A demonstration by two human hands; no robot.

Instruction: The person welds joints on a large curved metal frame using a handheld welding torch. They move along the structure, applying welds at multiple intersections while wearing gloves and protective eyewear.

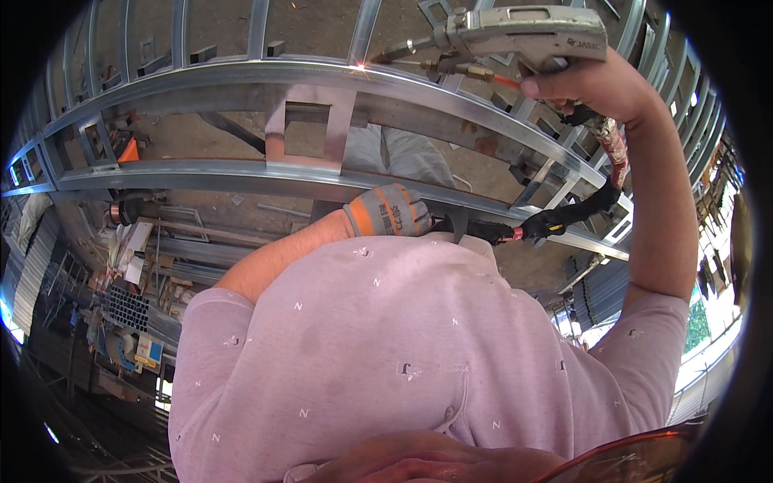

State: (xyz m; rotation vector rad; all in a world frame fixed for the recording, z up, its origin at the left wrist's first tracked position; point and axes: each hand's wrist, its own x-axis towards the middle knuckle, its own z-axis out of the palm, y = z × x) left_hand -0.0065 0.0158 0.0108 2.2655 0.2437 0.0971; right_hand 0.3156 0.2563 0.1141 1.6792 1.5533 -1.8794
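Observation:
My right hand [592, 87], bare, is wrapped round the grip of a grey handheld welding gun [523, 32] at the upper right. The gun's nozzle points left at a bright spark [360, 68], where an upright meets the long rail of a metal frame [233, 74]. A taped cable [616, 153] hangs from the gun and curves back toward my body. Close to my chest, my left hand [388, 211], in a grey and orange glove, is closed on a dark hammer-shaped tool [459, 224], partly hidden by my shirt.
A square metal plate with a cut-out [279, 129] joins the two long rails. Beyond it stand several uprights [181, 32]. Light plastic sheeting [394, 153] shows through the frame. An orange object [129, 147] lies at the left. Stacked metal tubes [129, 308] stand at the lower left.

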